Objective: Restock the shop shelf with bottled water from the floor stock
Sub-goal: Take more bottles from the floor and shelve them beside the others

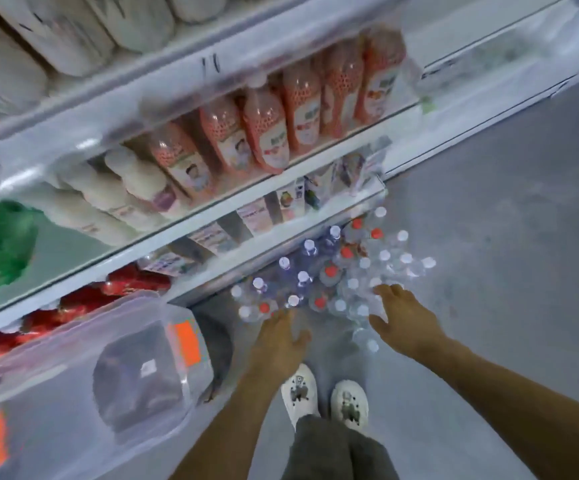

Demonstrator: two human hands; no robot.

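Note:
Several clear water bottles (333, 271) with white, red and pale blue caps stand packed together on the grey floor against the foot of the white shop shelf (281, 244). My left hand (279, 337) reaches down at the near left edge of the cluster, fingers stretched toward the caps and holding nothing. My right hand (402, 318) hovers over the near right bottles, fingers spread and relaxed, and a bottle (367, 339) lies partly under its palm. The picture is blurred by motion.
Orange bottles (274, 133) and white bottles (132, 192) fill the middle shelf. A clear plastic lidded box (83, 375) juts out at lower left. My white shoes (322, 396) stand just behind the bottles. Bare grey floor (506, 237) extends to the right.

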